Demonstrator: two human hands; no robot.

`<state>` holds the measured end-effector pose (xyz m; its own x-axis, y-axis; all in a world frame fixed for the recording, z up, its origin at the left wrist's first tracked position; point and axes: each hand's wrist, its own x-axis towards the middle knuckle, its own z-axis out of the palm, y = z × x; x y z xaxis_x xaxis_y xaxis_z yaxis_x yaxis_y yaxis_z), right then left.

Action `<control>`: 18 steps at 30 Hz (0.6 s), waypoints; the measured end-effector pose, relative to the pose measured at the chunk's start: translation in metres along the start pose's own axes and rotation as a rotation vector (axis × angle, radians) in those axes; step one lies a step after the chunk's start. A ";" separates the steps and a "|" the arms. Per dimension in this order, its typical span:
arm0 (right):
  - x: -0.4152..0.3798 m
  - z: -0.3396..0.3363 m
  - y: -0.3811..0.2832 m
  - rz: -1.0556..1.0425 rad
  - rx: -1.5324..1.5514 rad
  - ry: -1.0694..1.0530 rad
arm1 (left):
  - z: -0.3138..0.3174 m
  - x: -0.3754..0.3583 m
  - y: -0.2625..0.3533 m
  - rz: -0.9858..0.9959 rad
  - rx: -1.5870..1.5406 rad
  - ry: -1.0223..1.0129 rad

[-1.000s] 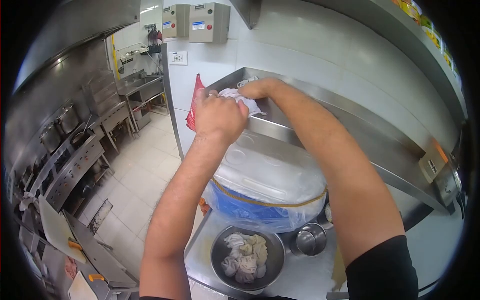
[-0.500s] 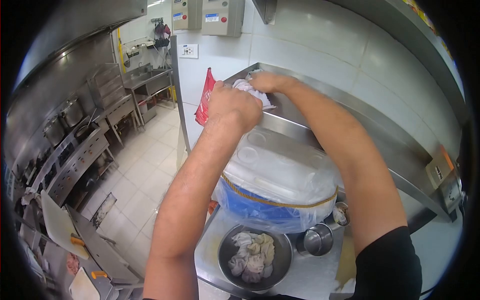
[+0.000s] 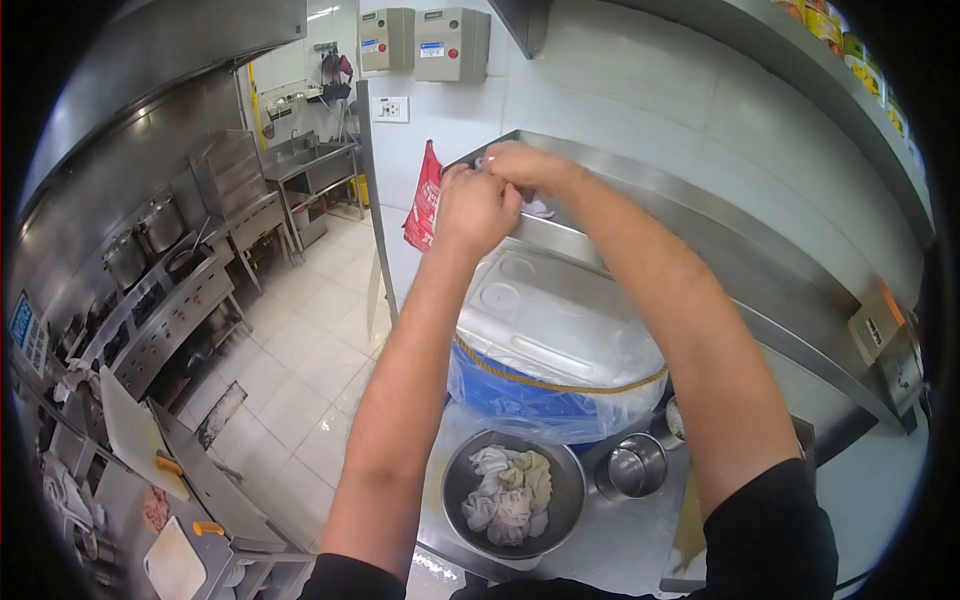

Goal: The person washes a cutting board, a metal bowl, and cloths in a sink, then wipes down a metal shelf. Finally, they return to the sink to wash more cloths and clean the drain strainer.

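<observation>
Both of my hands are raised together over the near end of a steel wall shelf. My left hand is closed, back toward me, with its fingertips up against the other hand. My right hand reaches over from the right, its fingers curled in a pinch beside the left thumb. I cannot tell what the fingers hold, since the hands cover it. A bit of whitish cloth shows on the shelf below my right hand. A red printed packet hangs at the shelf's end, just left of my left hand.
Below stands a blue tub with a translucent lid, plastic wrap and a rope. In front are a steel bowl of crumpled cloths and a steel cup. A stove lines the left; cans stand upper right.
My hands have come closer together, and the right has moved slightly left. The whitish cloth between them is now mostly covered. The camera view has shifted slightly.
</observation>
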<state>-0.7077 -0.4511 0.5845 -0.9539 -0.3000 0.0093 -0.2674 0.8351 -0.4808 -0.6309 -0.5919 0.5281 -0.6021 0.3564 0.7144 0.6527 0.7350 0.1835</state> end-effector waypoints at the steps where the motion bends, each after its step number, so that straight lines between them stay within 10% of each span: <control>1: -0.002 0.002 0.001 -0.040 0.121 0.006 | 0.008 -0.008 0.002 0.020 -0.034 0.178; 3: -0.016 0.009 0.002 -0.119 0.356 0.021 | 0.024 -0.024 0.010 0.061 -0.111 0.537; 10: -0.026 -0.045 0.046 -0.028 0.695 0.146 | -0.002 -0.089 0.056 -0.032 -0.243 0.702; 12: -0.038 -0.082 0.071 -0.051 0.449 0.273 | -0.005 -0.106 0.052 -0.085 -0.291 0.694; 14: -0.031 -0.111 0.118 0.028 -0.565 0.464 | -0.008 -0.123 0.031 -0.143 -0.304 0.680; 18: -0.074 -0.081 0.097 0.104 -0.519 0.380 | 0.005 -0.218 -0.044 -0.367 -0.143 0.528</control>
<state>-0.6744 -0.3109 0.6083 -0.9347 -0.1009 0.3409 -0.1110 0.9938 -0.0104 -0.5308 -0.6991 0.3607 -0.5148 -0.2608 0.8167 0.5243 0.6580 0.5405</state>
